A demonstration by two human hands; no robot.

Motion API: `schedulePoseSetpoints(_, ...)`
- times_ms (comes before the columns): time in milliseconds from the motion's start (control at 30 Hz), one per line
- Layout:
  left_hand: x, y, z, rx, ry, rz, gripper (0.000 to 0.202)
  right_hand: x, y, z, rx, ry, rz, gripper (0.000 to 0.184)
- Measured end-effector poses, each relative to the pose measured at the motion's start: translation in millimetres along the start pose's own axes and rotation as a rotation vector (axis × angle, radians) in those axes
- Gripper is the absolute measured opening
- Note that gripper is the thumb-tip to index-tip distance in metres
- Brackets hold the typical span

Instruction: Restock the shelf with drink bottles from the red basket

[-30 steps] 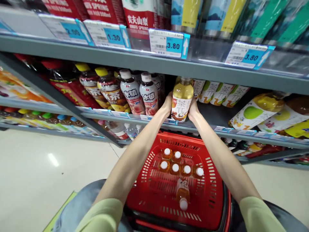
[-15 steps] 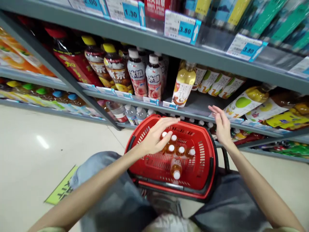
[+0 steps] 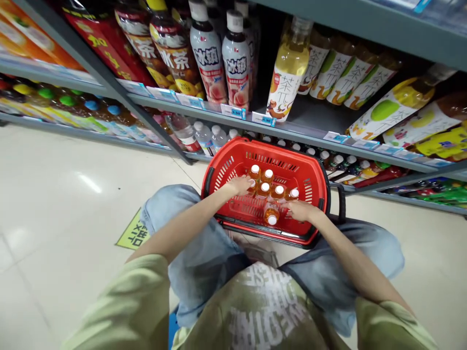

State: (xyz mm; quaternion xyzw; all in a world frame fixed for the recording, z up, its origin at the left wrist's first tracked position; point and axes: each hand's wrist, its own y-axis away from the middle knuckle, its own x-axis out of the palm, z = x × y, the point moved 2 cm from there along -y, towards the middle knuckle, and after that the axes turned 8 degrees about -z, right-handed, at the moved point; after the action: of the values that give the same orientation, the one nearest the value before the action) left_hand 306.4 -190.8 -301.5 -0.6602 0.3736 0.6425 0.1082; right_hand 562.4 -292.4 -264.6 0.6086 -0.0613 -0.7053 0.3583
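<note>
A red shopping basket (image 3: 233, 214) stands between my knees, holding several small bottles of amber drink with white caps. My left hand (image 3: 240, 185) is inside its left part, fingers closed at the capped top of the leftmost bottle (image 3: 251, 183). Over the right part is my right hand (image 3: 301, 211), its fingers stretched leftward and apart, holding nothing that I can see. Just left of those fingertips, a tilted amber bottle (image 3: 272, 214) points its cap toward me. Upright amber bottles (image 3: 265, 188) form a cluster behind it.
A grey shelf (image 3: 310, 116) of drinks rises right behind the basket. At its front edge stands a tall tea bottle (image 3: 286, 73), with peach drink bottles (image 3: 236, 63) to the left. A black basket handle (image 3: 342, 201) sticks out right. A yellow-green floor sign (image 3: 133, 233) lies left.
Both hands have come down from above the basket and near the shelf into the basket. The view has tilted downward, showing more of my shirt and legs.
</note>
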Motion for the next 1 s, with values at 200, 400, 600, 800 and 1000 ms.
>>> schedulePoseSetpoints(200,22.2,-19.1,-5.8,0.036,-0.03,-0.016,0.052,17.0,-19.4,29.3,-0.126,0.133,-0.028,0.053)
schedulePoseSetpoints(400,33.5,-39.7,-5.3,0.058,-0.047,-0.037,0.05,31.7,-26.9,40.7,-0.146,0.14,0.115,0.038)
schedulePoseSetpoints(600,37.3,-51.5,-4.8,0.079,-0.06,-0.045,0.054,34.4,-33.1,40.6,-0.14,0.135,0.132,0.039)
schedulePoseSetpoints(800,34.5,-51.6,-3.9,0.099,-0.062,-0.045,0.053,31.4,-33.8,38.1,-0.123,0.152,0.107,0.037)
schedulePoseSetpoints(1000,13.8,-38.4,-13.5,0.116,-0.086,-0.064,0.042,27.1,-33.8,35.0,-0.121,0.176,0.03,0.04)
